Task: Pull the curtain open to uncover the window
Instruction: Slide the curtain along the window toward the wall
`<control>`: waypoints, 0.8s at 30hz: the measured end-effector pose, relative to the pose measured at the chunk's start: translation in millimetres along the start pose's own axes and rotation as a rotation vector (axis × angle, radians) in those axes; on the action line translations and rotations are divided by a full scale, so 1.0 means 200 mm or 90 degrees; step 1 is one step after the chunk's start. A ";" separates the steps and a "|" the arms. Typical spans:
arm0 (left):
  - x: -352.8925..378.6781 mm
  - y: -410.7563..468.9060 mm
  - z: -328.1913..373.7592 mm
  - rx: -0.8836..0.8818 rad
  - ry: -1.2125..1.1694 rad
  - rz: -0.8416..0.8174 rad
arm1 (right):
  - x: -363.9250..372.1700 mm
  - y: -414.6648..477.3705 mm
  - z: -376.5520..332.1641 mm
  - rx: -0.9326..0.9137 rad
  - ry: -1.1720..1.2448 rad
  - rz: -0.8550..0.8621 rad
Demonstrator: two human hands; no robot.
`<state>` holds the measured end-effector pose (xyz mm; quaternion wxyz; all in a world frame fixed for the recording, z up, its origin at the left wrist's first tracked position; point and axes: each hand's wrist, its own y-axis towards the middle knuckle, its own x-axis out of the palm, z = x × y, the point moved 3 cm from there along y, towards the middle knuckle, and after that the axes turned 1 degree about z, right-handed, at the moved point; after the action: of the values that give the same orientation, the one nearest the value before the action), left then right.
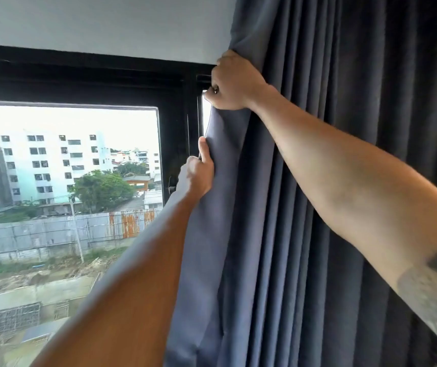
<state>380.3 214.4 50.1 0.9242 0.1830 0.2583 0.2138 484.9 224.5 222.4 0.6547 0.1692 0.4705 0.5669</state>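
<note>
A dark blue-grey pleated curtain (318, 181) hangs bunched over the right half of the view. Its leading edge runs down the middle of the frame. My right hand (234, 82) is clenched on that edge high up, level with the top of the black window frame (79, 78). My left hand (199, 174) grips the same edge lower down, thumb pointing up along the fabric. The window pane (66, 181) to the left is uncovered and shows white buildings, trees and a fence. A thin bright strip of a second pane shows just beside the right hand.
A pale wall (101, 19) runs above the window. A black vertical mullion (177, 133) with a small handle stands just left of the curtain's edge. Both forearms reach up across the lower half of the view.
</note>
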 end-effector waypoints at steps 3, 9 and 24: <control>0.18 -0.02 0.15 0.054 0.039 -0.060 | 0.00 -0.12 0.22 0.024 -0.014 -0.031; 0.60 -0.10 0.41 0.084 -0.026 -0.125 | 0.02 -0.37 0.63 0.100 -0.051 -0.068; 1.20 -0.16 0.96 0.217 0.091 -0.276 | 0.02 -0.69 1.37 0.195 -0.121 -0.144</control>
<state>682.8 261.2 94.1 0.8837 0.2610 0.3879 -0.0231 787.1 271.4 253.1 0.7222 0.2655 0.5032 0.3934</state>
